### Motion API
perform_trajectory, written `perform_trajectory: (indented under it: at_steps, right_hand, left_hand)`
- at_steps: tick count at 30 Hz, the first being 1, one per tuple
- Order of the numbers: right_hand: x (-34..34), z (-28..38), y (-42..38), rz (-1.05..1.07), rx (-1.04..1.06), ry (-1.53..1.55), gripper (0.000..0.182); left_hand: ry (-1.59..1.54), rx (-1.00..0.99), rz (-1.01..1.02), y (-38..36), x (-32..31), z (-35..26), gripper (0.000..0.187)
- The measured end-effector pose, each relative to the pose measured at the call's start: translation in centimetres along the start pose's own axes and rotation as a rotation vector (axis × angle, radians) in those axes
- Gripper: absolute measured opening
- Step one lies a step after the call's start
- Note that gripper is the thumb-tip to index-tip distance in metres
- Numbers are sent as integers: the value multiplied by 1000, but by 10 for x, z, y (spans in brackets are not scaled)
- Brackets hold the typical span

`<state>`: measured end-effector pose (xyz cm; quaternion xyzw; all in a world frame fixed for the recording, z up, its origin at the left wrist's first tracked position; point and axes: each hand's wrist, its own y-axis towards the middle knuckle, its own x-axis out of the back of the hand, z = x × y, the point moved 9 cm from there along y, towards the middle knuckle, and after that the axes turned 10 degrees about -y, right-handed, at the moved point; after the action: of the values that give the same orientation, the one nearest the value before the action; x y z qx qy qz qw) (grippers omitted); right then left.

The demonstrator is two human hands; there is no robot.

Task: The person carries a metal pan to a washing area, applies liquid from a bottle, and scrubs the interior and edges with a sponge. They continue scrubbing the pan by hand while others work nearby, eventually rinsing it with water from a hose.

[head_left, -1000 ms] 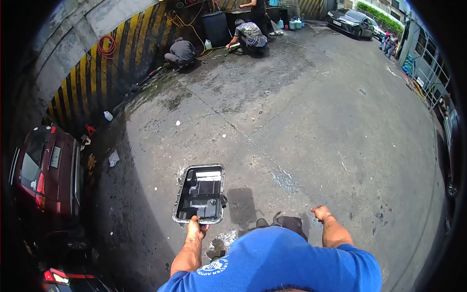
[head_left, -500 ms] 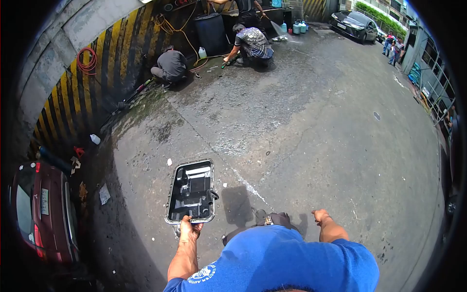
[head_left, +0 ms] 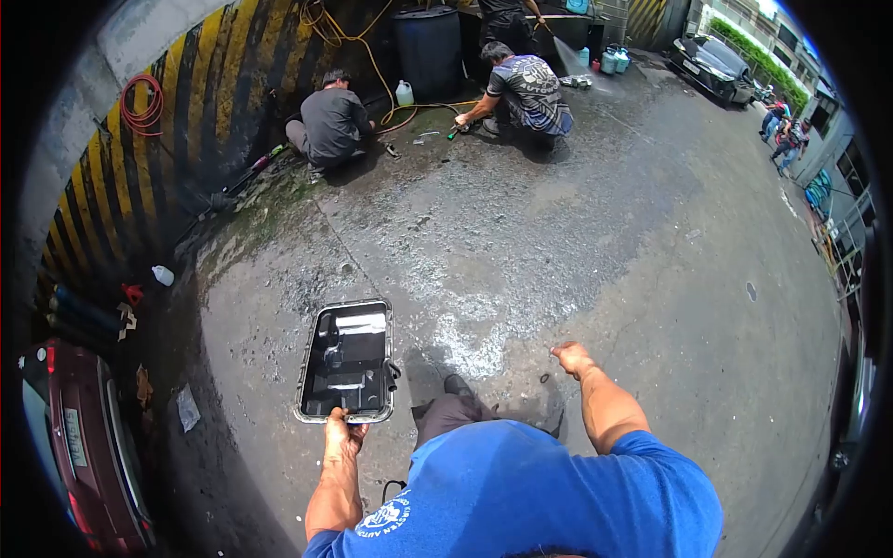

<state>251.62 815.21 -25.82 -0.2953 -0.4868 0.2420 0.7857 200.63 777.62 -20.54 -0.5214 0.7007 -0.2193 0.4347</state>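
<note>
While you carry it out in front of you, the oil pan (head_left: pixel 346 361) hangs low at your left side, held by the middle of its near rim and extending away from you above the concrete ground (head_left: pixel 605 242). Your left hand (head_left: pixel 342 435) is clamped on that rim, fingers curled over the flange. Your right hand (head_left: pixel 570 357) is well apart from the pan on the other side of your body, holding nothing, fingers loosely curled and not touching anything.

The pan is a rectangular pressed-metal tray with rounded corners, a flat bright flange all round and a stepped floor; its inside looks dark and glossy, with one pale patch at the far end. No marking can be read on it. The only writing near you is a white emblem with lettering on the left sleeve of your blue shirt (head_left: pixel 558 493); it is upside down and too small to read.

Beneath the pan the concrete is grey, rough, stained and wet in patches. To your left stands a dark red car (head_left: pixel 79 456), its plate illegible. Farther off, a wall (head_left: pixel 186 112) painted in yellow and black stripes carries a coiled red hose (head_left: pixel 141 102). Two people crouch by it: one in grey (head_left: pixel 330 119), one in a patterned shirt (head_left: pixel 530 88).
</note>
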Motion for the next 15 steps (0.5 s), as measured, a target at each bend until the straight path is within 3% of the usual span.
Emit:
perform_trajectory:
  at_steps: [2,4,6,8,12,15]
  right_hand:
    - [-9,-6,13,123,-149,18,62]
    - [-2,-22,27,114,-315,90,48]
    - [-3,-30,34,118,-433,407,47]
    - [2,-33,48,139,-514,406,47]
    - [42,15,118,171,-653,340,48]
    - [84,91,232,106,-603,462,44]
  left_hand:
    - [-52,59,1,47,-47,-27,19]
    - [-41,31,9,74,-112,-60,18]
    - [-16,25,15,101,-183,-91,18]
    - [9,11,17,139,-242,-115,17]
    - [1,1,42,250,-361,-144,16]
    - [22,-21,13,325,-453,-162,16]
